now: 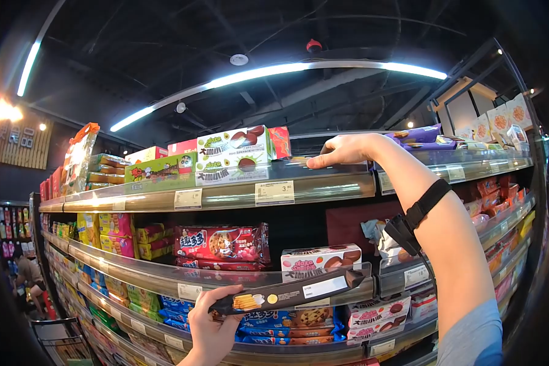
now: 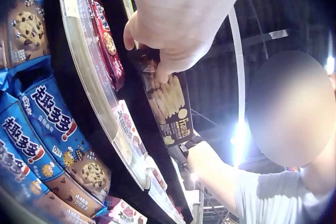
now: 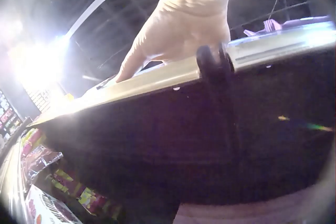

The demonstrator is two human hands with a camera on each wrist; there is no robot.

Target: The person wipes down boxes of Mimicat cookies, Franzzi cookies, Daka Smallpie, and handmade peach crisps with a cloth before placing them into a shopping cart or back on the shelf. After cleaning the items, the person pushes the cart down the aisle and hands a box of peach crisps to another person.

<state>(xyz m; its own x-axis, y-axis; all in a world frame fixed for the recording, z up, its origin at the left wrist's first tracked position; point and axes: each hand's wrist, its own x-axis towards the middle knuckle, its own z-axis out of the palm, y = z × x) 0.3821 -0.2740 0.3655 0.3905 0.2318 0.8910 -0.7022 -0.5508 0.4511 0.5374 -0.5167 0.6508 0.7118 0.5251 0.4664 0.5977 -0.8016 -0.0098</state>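
My left hand (image 1: 212,323) grips one end of a long, dark biscuit pack (image 1: 287,294), with thumb and fingers on either side. Pale finger-shaped biscuits are printed on the pack's front (image 2: 170,100) in the left wrist view, and a white label shows in the head view. My right hand (image 1: 351,148) reaches over the front edge of the top shelf (image 1: 226,197), thumb pointing left. Its fingers dip behind the shelf's lip, hidden in the head view and the right wrist view (image 3: 181,37). White-and-green snack boxes (image 1: 235,149) stand left of it.
Purple packs (image 1: 418,135) lie on the top shelf to the right. Red cookie packs (image 1: 219,244) and a pink-and-white box (image 1: 320,256) sit on the shelf below, behind a clear lip. Blue cookie packs (image 2: 55,111) fill a lower shelf. A cart (image 1: 61,338) stands at lower left.
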